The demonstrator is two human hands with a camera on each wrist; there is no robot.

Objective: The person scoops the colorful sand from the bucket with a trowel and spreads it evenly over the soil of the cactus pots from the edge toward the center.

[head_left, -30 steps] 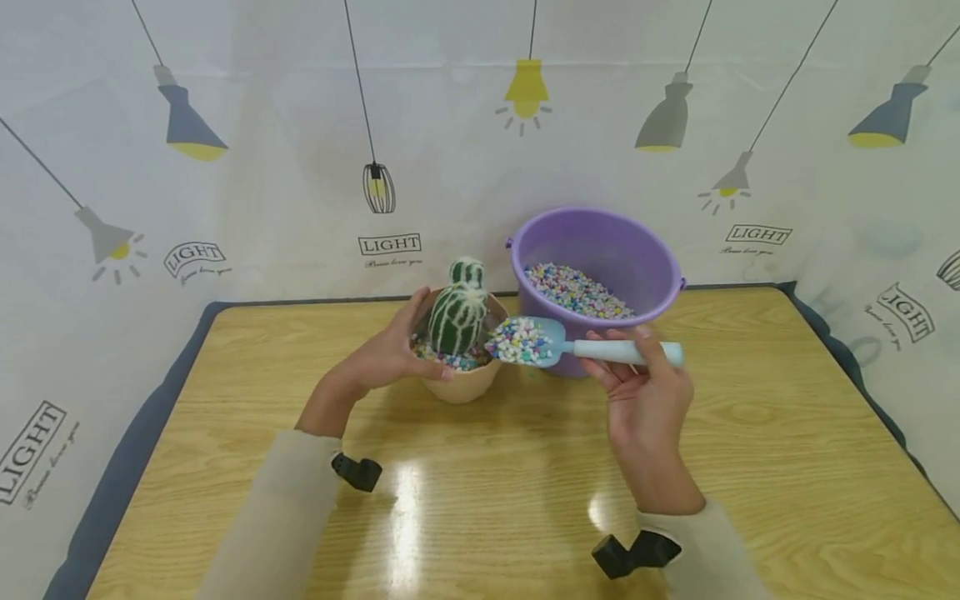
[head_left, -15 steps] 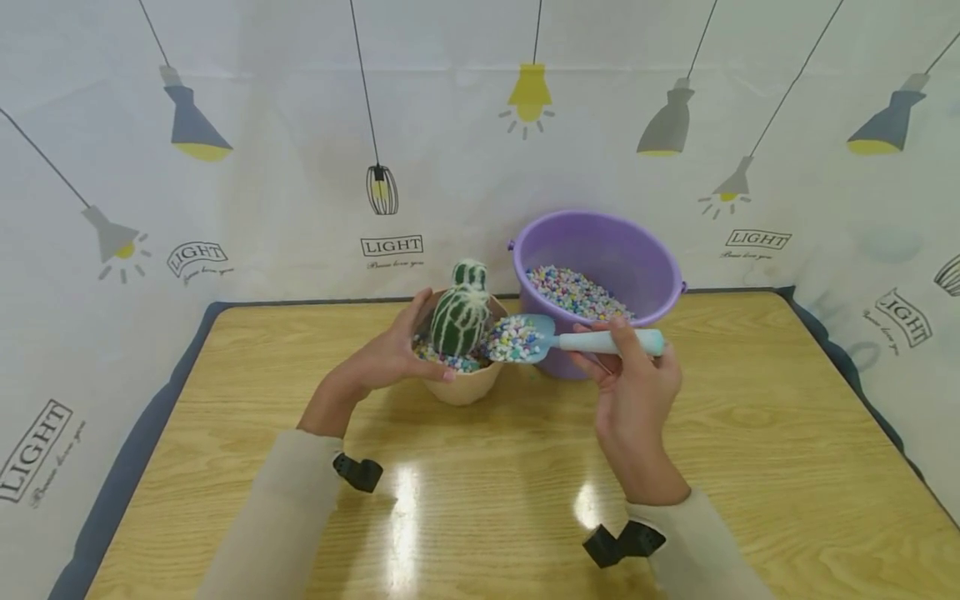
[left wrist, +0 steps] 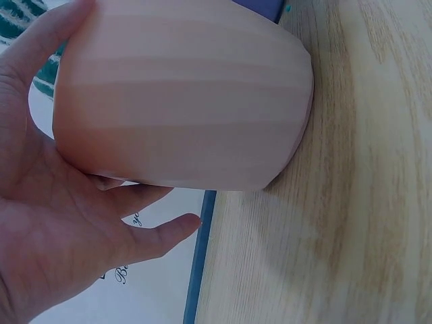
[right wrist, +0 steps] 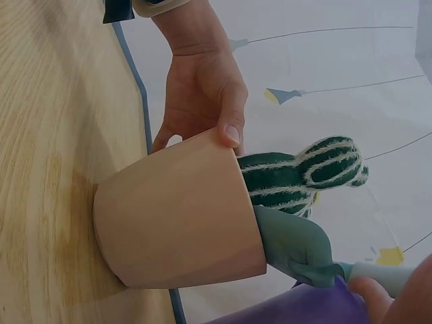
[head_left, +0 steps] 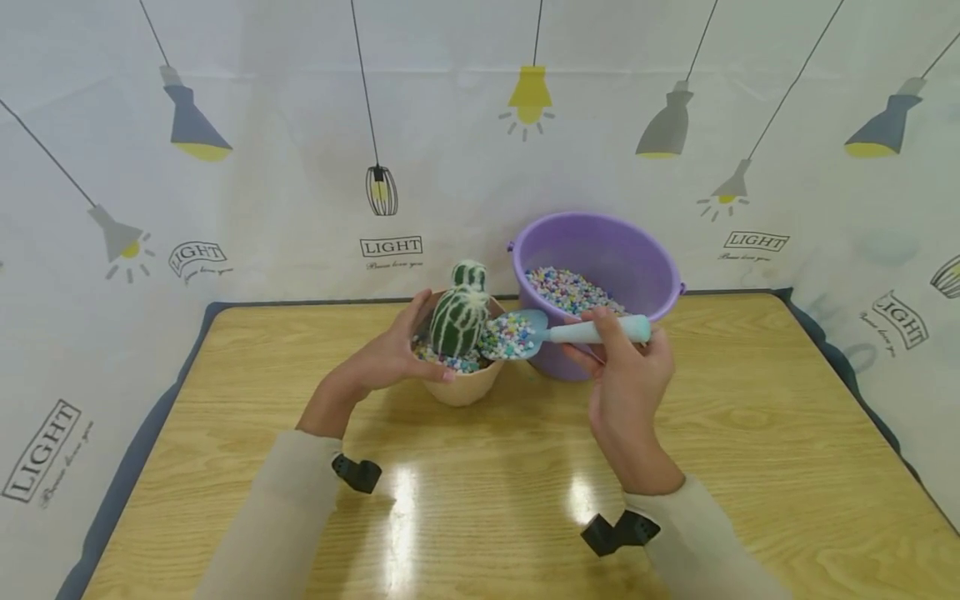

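Your left hand (head_left: 390, 358) wraps the side of the pink pot (head_left: 463, 385) on the table (head_left: 750, 467), thumb on its rim, steadying the cactus (head_left: 458, 312) inside; your right hand (head_left: 622, 379) grips the handle of the blue scoop (head_left: 558, 332), whose pebble-laden blade sits over the pot's right rim, just beside the cactus. You look mid-pour; next, tip the blade gently; the gap between cactus and rim is narrow, the purple bucket (head_left: 600, 275) crowds your right, with open room toward you.

Left hand (head_left: 386, 358) cupped, thumb forward; right hand (head_left: 622, 379) raised, fingers curled in grip.
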